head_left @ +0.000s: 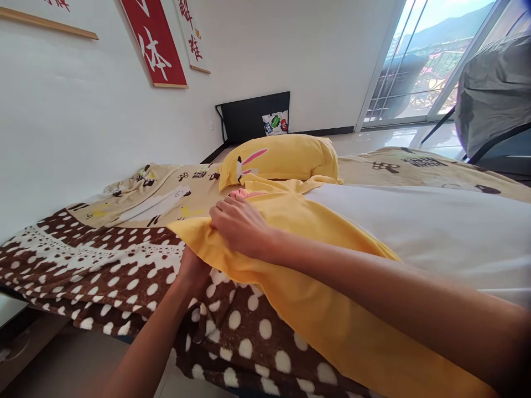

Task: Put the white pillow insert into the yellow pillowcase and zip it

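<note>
Head view: yellow cover (315, 309) is lying across the near middle of the bed, running toward the near right. White padding (435, 232) is spreading out on its right; can't tell for sure whether any is sitting inside. Right hand (238, 224) is pinching the cover's edge near its left corner, fingers curled. Left hand (194, 266) is going under that corner; fingers are hidden, can't tell their state. Yellow pillow (286, 157) with a rabbit print is lying just beyond. Underneath, a beige-and-brown blanket (136, 260), dotted at the near side, is covering the bed. Far side: printed packet (276, 122) is resting against a black panel (244, 121). Red scroll (155, 47) is hanging left; glass door (427, 61) is letting in light far right.
</note>
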Demonstrator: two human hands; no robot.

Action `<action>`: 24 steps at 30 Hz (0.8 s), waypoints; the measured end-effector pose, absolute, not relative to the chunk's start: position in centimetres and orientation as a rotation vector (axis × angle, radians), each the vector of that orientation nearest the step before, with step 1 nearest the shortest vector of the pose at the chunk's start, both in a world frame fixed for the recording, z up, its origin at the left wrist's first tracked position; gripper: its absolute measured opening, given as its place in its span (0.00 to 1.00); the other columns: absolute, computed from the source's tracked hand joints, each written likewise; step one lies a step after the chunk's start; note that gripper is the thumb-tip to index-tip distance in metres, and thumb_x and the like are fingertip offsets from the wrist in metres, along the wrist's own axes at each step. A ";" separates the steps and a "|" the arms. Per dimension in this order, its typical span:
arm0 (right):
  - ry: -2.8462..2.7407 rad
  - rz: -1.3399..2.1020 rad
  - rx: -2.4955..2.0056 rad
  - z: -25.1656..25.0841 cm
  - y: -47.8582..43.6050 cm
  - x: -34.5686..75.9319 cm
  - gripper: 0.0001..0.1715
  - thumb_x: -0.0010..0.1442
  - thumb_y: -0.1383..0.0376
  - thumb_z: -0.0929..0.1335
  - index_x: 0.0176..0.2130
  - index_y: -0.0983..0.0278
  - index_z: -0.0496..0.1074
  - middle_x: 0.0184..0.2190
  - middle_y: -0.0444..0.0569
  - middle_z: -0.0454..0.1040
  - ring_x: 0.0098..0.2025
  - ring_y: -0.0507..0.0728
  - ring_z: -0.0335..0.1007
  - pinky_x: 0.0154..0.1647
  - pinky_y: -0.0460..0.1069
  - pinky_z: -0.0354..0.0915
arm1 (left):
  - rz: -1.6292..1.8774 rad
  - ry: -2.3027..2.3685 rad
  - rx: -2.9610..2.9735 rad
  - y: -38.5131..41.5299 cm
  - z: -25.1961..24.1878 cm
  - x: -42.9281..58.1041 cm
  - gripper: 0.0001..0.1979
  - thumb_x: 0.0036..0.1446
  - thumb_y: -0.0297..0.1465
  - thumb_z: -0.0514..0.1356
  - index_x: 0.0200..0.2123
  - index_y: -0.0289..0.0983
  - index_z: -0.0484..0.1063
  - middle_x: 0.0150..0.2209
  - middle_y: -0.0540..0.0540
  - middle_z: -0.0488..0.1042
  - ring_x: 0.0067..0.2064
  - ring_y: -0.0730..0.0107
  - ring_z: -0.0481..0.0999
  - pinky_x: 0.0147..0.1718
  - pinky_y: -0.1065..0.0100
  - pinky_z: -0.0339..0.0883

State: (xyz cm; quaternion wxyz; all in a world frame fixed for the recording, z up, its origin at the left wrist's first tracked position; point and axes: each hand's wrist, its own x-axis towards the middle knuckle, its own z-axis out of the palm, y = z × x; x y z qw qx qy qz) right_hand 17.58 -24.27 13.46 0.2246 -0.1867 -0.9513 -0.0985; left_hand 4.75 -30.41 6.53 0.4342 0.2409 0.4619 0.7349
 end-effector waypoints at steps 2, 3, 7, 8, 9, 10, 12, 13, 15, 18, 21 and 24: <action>-2.673 -0.325 -0.434 13.4 -24.7 17.8 0.13 0.59 0.74 0.59 0.38 0.69 0.71 0.35 0.54 0.73 0.39 0.58 0.65 0.38 0.51 0.55 | 1.784 1.117 0.558 -30.3 7.1 4.9 0.08 0.49 0.29 0.61 0.36 0.36 0.71 0.33 0.47 0.76 0.35 0.67 0.75 0.32 0.71 0.70; -2.715 -0.342 -0.389 13.4 -24.9 17.9 0.13 0.59 0.75 0.59 0.37 0.69 0.71 0.35 0.54 0.72 0.39 0.58 0.65 0.38 0.51 0.55 | 1.760 1.125 0.545 -30.2 7.3 4.9 0.09 0.48 0.28 0.62 0.35 0.35 0.71 0.32 0.47 0.76 0.33 0.68 0.75 0.30 0.71 0.70; -2.824 -0.348 -0.348 14.2 -24.4 18.9 0.10 0.58 0.72 0.61 0.35 0.67 0.72 0.34 0.53 0.73 0.40 0.59 0.66 0.39 0.52 0.56 | 1.720 1.188 0.541 -30.3 7.5 4.4 0.08 0.43 0.25 0.63 0.31 0.33 0.72 0.26 0.49 0.75 0.25 0.72 0.72 0.23 0.74 0.68; -2.805 -0.345 -0.418 14.4 -23.8 19.3 0.09 0.59 0.71 0.62 0.35 0.67 0.72 0.35 0.53 0.73 0.40 0.59 0.66 0.40 0.52 0.56 | 1.718 1.195 0.532 -30.4 7.6 4.2 0.06 0.44 0.24 0.62 0.30 0.32 0.72 0.26 0.48 0.75 0.25 0.71 0.73 0.23 0.74 0.68; -2.769 -0.354 -0.523 14.5 -23.0 19.7 0.10 0.60 0.69 0.61 0.36 0.68 0.72 0.37 0.54 0.74 0.41 0.59 0.66 0.41 0.52 0.57 | 1.710 1.195 0.514 -30.5 7.6 4.1 0.06 0.45 0.24 0.61 0.30 0.32 0.72 0.27 0.47 0.75 0.26 0.71 0.73 0.24 0.74 0.69; -2.725 -0.373 -0.653 14.5 -22.1 20.2 0.11 0.62 0.68 0.61 0.38 0.68 0.71 0.39 0.56 0.74 0.43 0.60 0.67 0.41 0.52 0.57 | 1.695 1.189 0.490 -30.6 7.7 4.0 0.06 0.47 0.24 0.59 0.32 0.32 0.73 0.28 0.46 0.76 0.27 0.69 0.75 0.25 0.73 0.71; -2.655 -0.417 -0.942 14.4 -19.9 21.2 0.15 0.63 0.64 0.60 0.43 0.70 0.71 0.43 0.60 0.73 0.47 0.63 0.66 0.43 0.53 0.59 | 1.666 1.163 0.438 -30.9 7.9 3.9 0.09 0.51 0.23 0.57 0.36 0.31 0.74 0.32 0.43 0.77 0.31 0.67 0.77 0.30 0.71 0.73; -2.636 -0.409 -1.089 14.2 -19.0 21.8 0.18 0.63 0.62 0.60 0.45 0.70 0.71 0.45 0.61 0.72 0.48 0.65 0.66 0.43 0.54 0.59 | 1.658 1.150 0.411 -31.1 8.0 3.9 0.10 0.52 0.23 0.56 0.38 0.32 0.74 0.32 0.43 0.78 0.31 0.67 0.77 0.31 0.70 0.74; -2.615 -0.301 -1.352 13.7 -17.4 22.9 0.24 0.64 0.57 0.58 0.47 0.71 0.70 0.46 0.63 0.72 0.49 0.66 0.66 0.44 0.55 0.61 | 1.660 1.130 0.356 -31.4 7.9 3.9 0.13 0.54 0.22 0.54 0.42 0.33 0.73 0.33 0.43 0.78 0.32 0.67 0.78 0.34 0.69 0.75; -2.594 -0.087 -1.578 13.3 -16.5 24.0 0.28 0.64 0.53 0.57 0.46 0.71 0.72 0.44 0.63 0.74 0.47 0.65 0.69 0.43 0.54 0.62 | 1.677 1.098 0.295 -31.9 7.4 3.8 0.16 0.56 0.21 0.54 0.46 0.34 0.71 0.33 0.44 0.78 0.33 0.67 0.78 0.37 0.68 0.75; -2.568 0.016 -1.657 13.4 -16.6 24.5 0.26 0.63 0.54 0.58 0.47 0.69 0.72 0.44 0.63 0.74 0.48 0.66 0.69 0.42 0.53 0.62 | 1.700 1.041 0.269 -32.1 6.7 3.5 0.16 0.55 0.21 0.56 0.47 0.35 0.71 0.33 0.44 0.78 0.35 0.65 0.78 0.40 0.66 0.75; -2.568 0.054 -1.678 13.5 -16.7 24.5 0.23 0.62 0.58 0.58 0.48 0.68 0.72 0.46 0.64 0.73 0.48 0.66 0.69 0.42 0.53 0.62 | 1.711 1.001 0.282 -32.0 6.5 3.2 0.16 0.55 0.22 0.57 0.47 0.35 0.72 0.35 0.43 0.78 0.38 0.63 0.78 0.41 0.64 0.74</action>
